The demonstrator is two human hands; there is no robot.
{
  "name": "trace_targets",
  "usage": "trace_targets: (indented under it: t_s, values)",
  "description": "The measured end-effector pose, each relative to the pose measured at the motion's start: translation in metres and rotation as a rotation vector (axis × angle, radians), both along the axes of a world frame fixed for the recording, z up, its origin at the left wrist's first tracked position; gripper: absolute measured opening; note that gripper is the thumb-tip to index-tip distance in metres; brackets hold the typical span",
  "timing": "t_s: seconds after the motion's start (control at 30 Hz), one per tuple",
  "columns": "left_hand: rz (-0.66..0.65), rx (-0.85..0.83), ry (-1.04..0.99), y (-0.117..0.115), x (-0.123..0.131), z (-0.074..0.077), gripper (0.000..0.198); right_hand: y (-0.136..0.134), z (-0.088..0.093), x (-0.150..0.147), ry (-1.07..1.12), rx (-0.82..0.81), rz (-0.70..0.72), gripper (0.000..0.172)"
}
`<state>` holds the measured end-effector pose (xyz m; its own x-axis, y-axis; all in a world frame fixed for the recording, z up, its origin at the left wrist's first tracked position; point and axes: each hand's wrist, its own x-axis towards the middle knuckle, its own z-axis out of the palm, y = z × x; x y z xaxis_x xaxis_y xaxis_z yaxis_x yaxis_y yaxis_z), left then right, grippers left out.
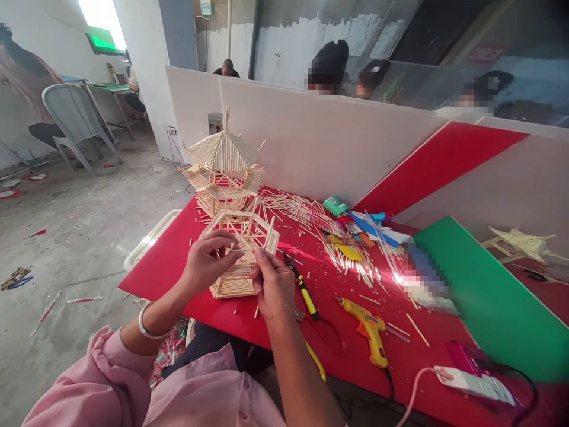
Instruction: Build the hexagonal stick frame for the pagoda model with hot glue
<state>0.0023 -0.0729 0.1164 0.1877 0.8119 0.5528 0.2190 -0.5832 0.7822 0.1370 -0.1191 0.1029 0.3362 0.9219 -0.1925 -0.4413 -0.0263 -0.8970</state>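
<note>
In the head view, my left hand (208,256) and my right hand (274,284) meet above the near side of a wooden-stick frame. A thin wooden stick (245,249) runs between them, its ends pinched in the fingertips of both hands. Right behind and below sits the six-sided stick frame (233,286), partly hidden by my hands; whether the stick touches it I cannot tell. Farther back stands a pagoda model (222,153) of the same sticks, with a pointed roof. Close to my right hand lie yellow-and-black pliers (306,293).
On the red table (351,388) lie a yellow glue gun (368,329), loose sticks (306,214), a green-labelled bottle (335,206) and a white power strip (473,384). A green board (484,302) leans at right. White partition panels (302,136) rise behind; people sit beyond.
</note>
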Motion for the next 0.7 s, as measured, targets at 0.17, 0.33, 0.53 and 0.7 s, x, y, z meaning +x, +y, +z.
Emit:
trace_targets:
  t_s: [0.17,0.33,0.53,0.7]
  values:
    - [0.033,-0.024,0.025,-0.002,-0.003,0.000,0.015,-0.019,0.006,0.011,-0.078,0.056,0.082,0.034]
    - [0.025,-0.081,-0.009,0.002,0.000,-0.001,0.017,-0.046,0.006,0.031,-0.203,0.091,0.078,0.031]
    - [-0.120,-0.129,-0.048,0.018,0.001,0.008,0.013,-0.058,0.000,0.036,-0.366,0.120,0.079,0.029]
    - [-0.220,-0.088,-0.043,0.028,0.000,0.019,0.012,-0.044,0.011,0.033,-0.893,0.378,-0.137,0.022]
